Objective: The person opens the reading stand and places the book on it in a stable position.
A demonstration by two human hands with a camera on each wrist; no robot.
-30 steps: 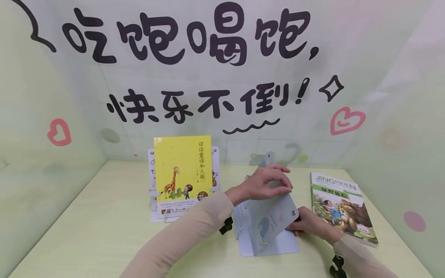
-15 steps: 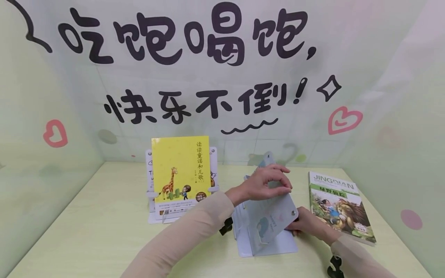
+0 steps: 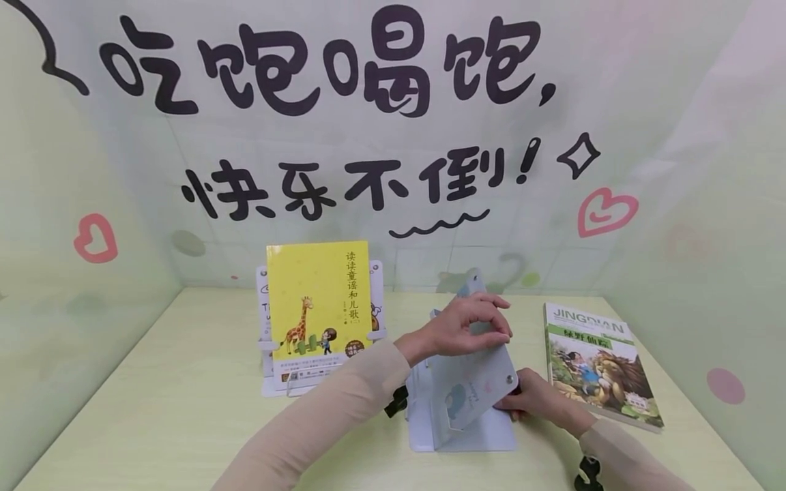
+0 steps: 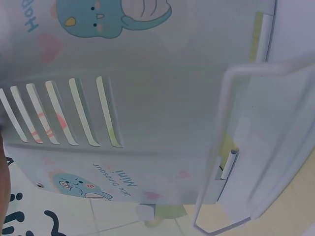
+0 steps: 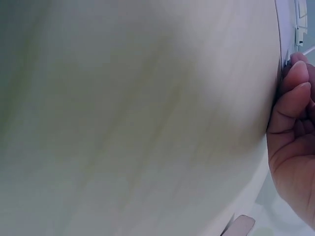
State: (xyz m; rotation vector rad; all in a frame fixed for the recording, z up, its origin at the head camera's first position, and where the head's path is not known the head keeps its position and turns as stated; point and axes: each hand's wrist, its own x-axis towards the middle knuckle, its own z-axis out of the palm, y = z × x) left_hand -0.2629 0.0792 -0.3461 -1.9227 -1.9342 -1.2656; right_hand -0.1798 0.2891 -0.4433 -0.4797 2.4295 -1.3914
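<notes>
A pale blue-grey book stand [image 3: 469, 392] stands turned sideways on the table, its panel leaning over a flat base [image 3: 485, 436]. My left hand [image 3: 467, 327] grips the panel's upper edge with bent fingers. Low behind the panel, my right hand [image 3: 540, 399] pinches the stand near its base; the panel hides part of the fingertips. The right wrist view shows these curled fingers [image 5: 290, 105] at the stand's edge, close to the tabletop. Up close in the left wrist view are the slotted panel [image 4: 167, 108] with dinosaur prints and a white wire loop [image 4: 224, 113].
To the left, a yellow book [image 3: 319, 293] with a giraffe rests upright on a white book stand [image 3: 265, 351]. A picture book [image 3: 602, 375] lies flat at the right. Pale walls [image 3: 706, 204] enclose the wooden table [image 3: 184, 409] behind and at both sides.
The book stand has shifted slightly left and turned a little, with both hands keeping hold of it. The head view has swung very slightly.
</notes>
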